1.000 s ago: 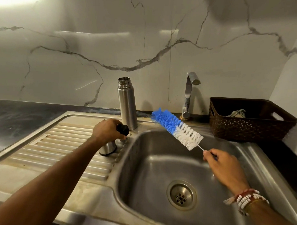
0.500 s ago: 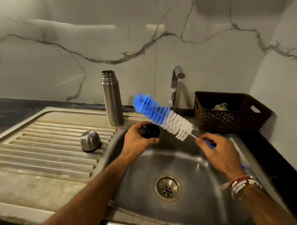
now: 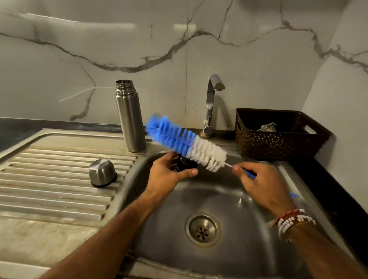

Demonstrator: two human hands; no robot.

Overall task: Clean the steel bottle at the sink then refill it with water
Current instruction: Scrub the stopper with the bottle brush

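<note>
The left hand [image 3: 167, 174] is clamping its fingers on the black stopper [image 3: 185, 163] over the sink [image 3: 218, 194]; the right hand [image 3: 265, 184] is pinching the bottle brush [image 3: 185, 142], which should be worked around the stopper's rim with short strokes; the steel bottle [image 3: 129, 116] is standing open behind on the desk.

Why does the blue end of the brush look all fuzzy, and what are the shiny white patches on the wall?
Head view: the brush blurs at its blue tip, likely from moving while the right hand holds it; the bottle stays sharp. Head view: the white patches on the wall are lamp glare on glossy tile.
</note>
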